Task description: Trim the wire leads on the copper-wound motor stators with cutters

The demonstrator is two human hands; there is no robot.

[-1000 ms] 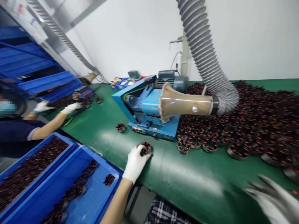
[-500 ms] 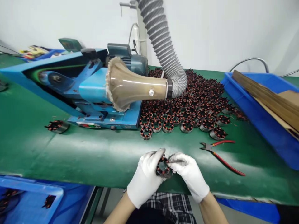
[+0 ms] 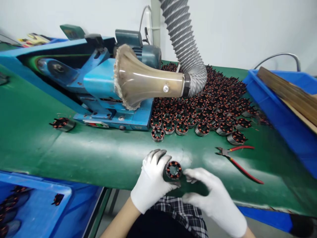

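Note:
A motor stator [image 3: 173,170], a steel ring with copper windings and black insulation, faces up near the front edge of the green table. My left hand [image 3: 153,178], in a white glove with darkened fingertips, curls round its left side, index finger at the far side and thumb at the near side. Just to the right, my gloved right hand [image 3: 214,196] holds nothing, its thumb and fingers spread apart and the fingertips close to the ring. A thin loose wire [image 3: 182,153] shows behind the stator. Red-handled side cutters [image 3: 230,155] lie with jaws apart on the right.
A blue belt machine [image 3: 99,82] with a funnel hood [image 3: 138,79] and grey hose [image 3: 188,43] stands behind. Many stators [image 3: 218,99] crowd beside it; a single stator [image 3: 62,124] sits left. Blue bins stand at right [image 3: 279,115] and lower left [image 3: 56,188].
My right hand has let go of the stator's edge, moved right and toward me, and spread its fingers. My left hand's fingers have shifted round the stator. The view has moved slightly.

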